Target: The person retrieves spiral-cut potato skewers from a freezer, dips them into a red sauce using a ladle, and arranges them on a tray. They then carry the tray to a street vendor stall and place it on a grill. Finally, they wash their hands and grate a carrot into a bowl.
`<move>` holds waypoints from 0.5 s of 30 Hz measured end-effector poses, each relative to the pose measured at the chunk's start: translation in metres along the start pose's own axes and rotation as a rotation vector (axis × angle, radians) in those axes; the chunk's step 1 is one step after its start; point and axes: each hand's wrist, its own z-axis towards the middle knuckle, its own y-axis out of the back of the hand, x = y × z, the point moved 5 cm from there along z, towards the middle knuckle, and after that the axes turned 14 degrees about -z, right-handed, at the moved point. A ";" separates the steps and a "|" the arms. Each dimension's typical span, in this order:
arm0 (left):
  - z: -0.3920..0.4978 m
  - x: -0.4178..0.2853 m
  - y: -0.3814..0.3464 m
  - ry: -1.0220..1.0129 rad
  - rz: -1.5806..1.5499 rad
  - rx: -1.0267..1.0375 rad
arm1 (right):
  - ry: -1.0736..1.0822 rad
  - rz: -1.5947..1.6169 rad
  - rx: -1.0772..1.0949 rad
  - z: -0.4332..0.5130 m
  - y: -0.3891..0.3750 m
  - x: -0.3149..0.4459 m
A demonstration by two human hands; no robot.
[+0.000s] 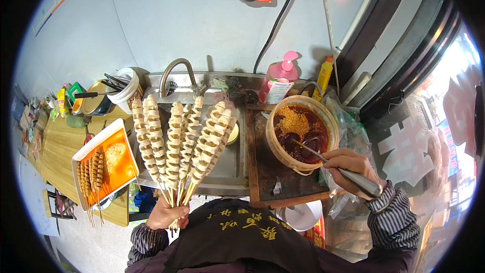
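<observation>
My left hand point(168, 212) is closed around the wooden sticks of a bunch of pale, spiral-cut food skewers point(174, 140), which fan upward over the metal sink. The handle of a metal ladle point(352, 178) lies in my right hand point(352, 170); its bowl rests in dark red sauce point(314, 144) inside a round plastic tub point(271, 140). A mound of orange-brown crumbs or seasoning point(293, 121) floats on the sauce. At the left, a white tray point(127, 134) contains orange sauce and several browned skewers point(91, 170), their sticks over its near edge.
Behind the skewers is a stainless sink with a curved faucet point(178, 62). A pink pump bottle point(278, 79) and a yellow bottle point(323, 77) stand behind the tub. Clear plastic bags point(346, 125) lie right of it. A white bucket point(129, 87) stands on the wooden table point(58, 151).
</observation>
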 end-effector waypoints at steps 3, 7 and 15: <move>-0.005 0.002 -0.001 -0.008 0.006 -0.004 | 0.065 -0.072 -0.014 -0.001 -0.006 -0.003; -0.009 0.004 -0.004 -0.001 0.008 -0.003 | 0.049 -0.108 0.008 -0.004 -0.008 -0.015; -0.012 0.003 -0.013 -0.002 0.063 -0.046 | -0.130 -0.087 -0.039 -0.008 0.026 -0.033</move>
